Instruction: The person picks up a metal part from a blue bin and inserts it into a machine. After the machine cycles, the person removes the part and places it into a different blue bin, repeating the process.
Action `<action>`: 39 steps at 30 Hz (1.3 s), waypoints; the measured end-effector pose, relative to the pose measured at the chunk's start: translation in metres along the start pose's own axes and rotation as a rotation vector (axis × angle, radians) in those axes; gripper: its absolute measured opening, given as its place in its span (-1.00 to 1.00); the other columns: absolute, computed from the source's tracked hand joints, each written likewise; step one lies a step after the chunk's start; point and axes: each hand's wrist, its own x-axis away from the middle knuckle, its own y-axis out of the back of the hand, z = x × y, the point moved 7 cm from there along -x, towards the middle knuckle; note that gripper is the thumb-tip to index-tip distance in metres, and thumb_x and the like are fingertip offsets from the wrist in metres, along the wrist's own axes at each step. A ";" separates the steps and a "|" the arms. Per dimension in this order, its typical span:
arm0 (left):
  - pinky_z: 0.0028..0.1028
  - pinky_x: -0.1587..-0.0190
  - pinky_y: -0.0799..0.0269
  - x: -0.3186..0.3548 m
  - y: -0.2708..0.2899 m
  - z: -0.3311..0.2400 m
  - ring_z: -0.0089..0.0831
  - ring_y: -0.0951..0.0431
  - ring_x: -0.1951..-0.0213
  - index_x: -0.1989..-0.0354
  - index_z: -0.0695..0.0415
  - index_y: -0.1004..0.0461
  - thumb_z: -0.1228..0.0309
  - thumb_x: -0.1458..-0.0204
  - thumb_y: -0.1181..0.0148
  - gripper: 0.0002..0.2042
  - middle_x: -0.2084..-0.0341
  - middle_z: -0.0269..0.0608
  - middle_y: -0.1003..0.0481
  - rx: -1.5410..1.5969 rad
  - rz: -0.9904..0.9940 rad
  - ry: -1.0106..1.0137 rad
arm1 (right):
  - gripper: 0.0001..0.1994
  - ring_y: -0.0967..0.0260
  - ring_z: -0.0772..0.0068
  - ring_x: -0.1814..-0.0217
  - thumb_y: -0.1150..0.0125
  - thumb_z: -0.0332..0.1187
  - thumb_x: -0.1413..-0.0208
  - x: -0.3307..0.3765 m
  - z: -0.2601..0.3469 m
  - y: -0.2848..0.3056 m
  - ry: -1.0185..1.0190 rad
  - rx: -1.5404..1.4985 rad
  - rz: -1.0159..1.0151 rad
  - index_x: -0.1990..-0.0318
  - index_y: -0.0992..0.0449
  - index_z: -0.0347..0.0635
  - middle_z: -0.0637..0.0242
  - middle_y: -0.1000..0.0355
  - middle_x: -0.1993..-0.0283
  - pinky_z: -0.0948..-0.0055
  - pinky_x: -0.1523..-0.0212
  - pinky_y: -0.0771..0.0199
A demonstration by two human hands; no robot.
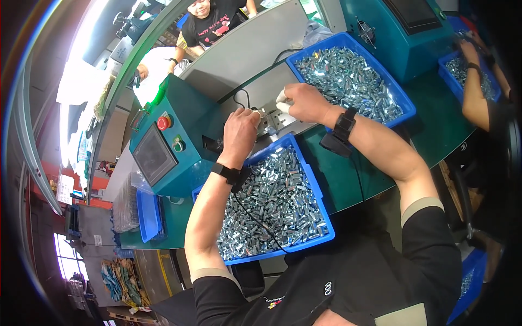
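My left hand (240, 133) is closed in a pinch at the left side of a small metal fixture (270, 124) on the bench. Whatever lies between its fingertips is too small to make out. On the fixture's right, my right hand (306, 103) is also closed, with white covers on its fingertips. Its grip is hidden as well. Below my left hand, a blue tray (330, 237) holds a heap of small shiny metal parts (272, 201). Another blue tray (409, 113) of similar metal parts (348, 81) stands beyond my right forearm.
A teal machine (198, 122) with a screen, a red button and a green button stands left of my hands. Another teal machine (391, 43) is at the far right. A grey panel (255, 46) separates me from people opposite. Someone works over a blue tray (454, 87) at right.
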 end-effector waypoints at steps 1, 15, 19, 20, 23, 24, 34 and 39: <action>-0.18 0.09 -0.48 0.001 -0.001 -0.001 -0.13 -0.55 0.18 0.15 0.12 -0.67 0.57 -0.01 -0.26 -0.78 0.40 -0.19 -0.54 -0.001 0.007 -0.010 | -0.80 -0.60 -0.01 0.12 -0.37 -0.26 -0.17 0.000 0.000 0.000 0.000 -0.005 0.008 0.19 -0.74 -0.17 0.14 -0.62 0.22 0.13 0.06 -0.60; -0.19 -0.06 -0.51 0.072 0.050 -0.037 -0.08 -0.58 0.06 -0.14 0.15 -0.61 0.52 -0.07 -0.32 -0.60 0.27 -0.09 -0.59 0.022 -0.151 0.018 | -0.65 -0.58 -0.06 0.00 -0.35 -0.18 -0.19 0.003 0.021 -0.037 0.138 -0.262 0.365 -0.07 -0.73 -0.08 0.04 -0.60 -0.01 0.13 -0.09 -0.54; -0.17 -0.09 -0.53 0.116 0.066 -0.047 -0.07 -0.61 0.01 -0.15 0.16 -0.61 0.56 -0.08 -0.36 -0.60 0.17 -0.08 -0.64 0.164 -0.064 0.108 | -0.61 -0.56 0.15 -0.08 -0.38 -0.27 -0.24 -0.009 0.017 -0.052 0.167 -0.317 0.494 -0.18 -0.65 -0.16 0.10 -0.60 -0.05 0.23 -0.15 -0.53; -0.17 -0.08 -0.54 0.126 0.066 -0.047 -0.07 -0.62 0.01 -0.13 0.17 -0.61 0.56 -0.07 -0.37 -0.60 0.15 -0.08 -0.65 0.193 -0.036 0.133 | -0.61 -0.56 0.17 -0.08 -0.39 -0.27 -0.24 -0.012 0.021 -0.056 0.133 -0.348 0.544 -0.18 -0.66 -0.17 0.10 -0.60 -0.06 0.24 -0.18 -0.51; -0.18 -0.07 -0.55 0.148 0.068 -0.044 -0.07 -0.63 0.01 -0.10 0.17 -0.62 0.56 -0.06 -0.40 -0.62 0.13 -0.08 -0.67 0.219 0.003 0.194 | -0.61 -0.56 0.20 -0.08 -0.39 -0.28 -0.24 -0.018 0.032 -0.064 0.061 -0.408 0.646 -0.18 -0.66 -0.18 0.10 -0.61 -0.08 0.27 -0.22 -0.48; -0.19 -0.06 -0.55 0.154 0.069 -0.042 -0.07 -0.63 0.02 -0.08 0.17 -0.63 0.55 -0.06 -0.41 -0.64 0.13 -0.09 -0.67 0.215 0.016 0.225 | -0.62 -0.56 0.21 -0.08 -0.39 -0.29 -0.24 -0.020 0.033 -0.065 0.031 -0.403 0.666 -0.18 -0.66 -0.18 0.11 -0.62 -0.08 0.28 -0.21 -0.49; -0.19 -0.01 -0.58 0.174 0.055 -0.038 -0.07 -0.64 0.06 -0.03 0.15 -0.66 0.52 -0.06 -0.44 -0.68 0.18 -0.11 -0.67 0.321 0.114 0.311 | -0.65 -0.56 0.27 -0.07 -0.37 -0.29 -0.27 -0.013 0.008 -0.066 -0.282 -0.599 0.565 -0.14 -0.68 -0.24 0.21 -0.65 0.00 0.35 -0.14 -0.50; -0.18 0.00 -0.58 0.172 0.051 -0.040 -0.06 -0.63 0.07 -0.03 0.14 -0.66 0.49 -0.08 -0.43 -0.69 0.19 -0.11 -0.67 0.340 0.183 0.326 | -0.64 -0.61 0.26 0.00 -0.39 -0.24 -0.24 -0.010 -0.001 -0.061 -0.320 -0.524 0.596 -0.11 -0.71 -0.21 0.16 -0.69 0.07 0.32 -0.10 -0.52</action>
